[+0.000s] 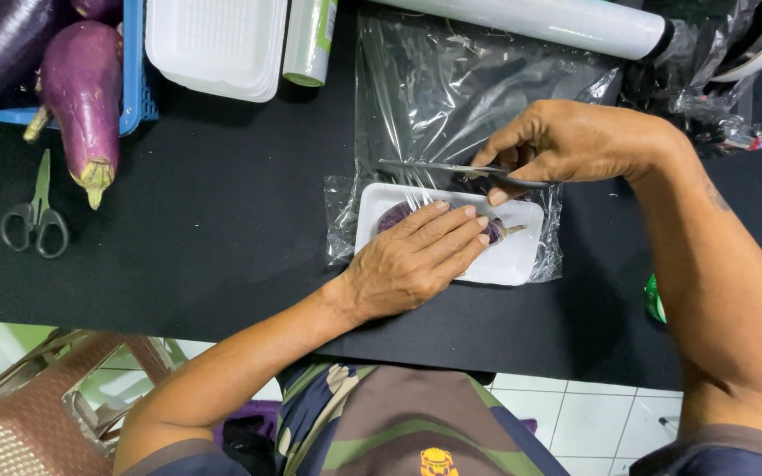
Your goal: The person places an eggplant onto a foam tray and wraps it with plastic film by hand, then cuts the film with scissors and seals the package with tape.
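While my right hand (575, 145) closed on the blade (438, 167), its edge lay across the film (451, 88) at the tray's (509, 260) twelve o'clock side. My left hand (416, 260) lay flat and open, gripping nothing, pressing the wrapped eggplant (396, 214) down in the tray. A clean cut, I judged, needed the film kept taut and the blade drawn flat, clear of my fingertips. The roll (540, 19) lay at twelve o'clock, scissors (35, 220) at nine.
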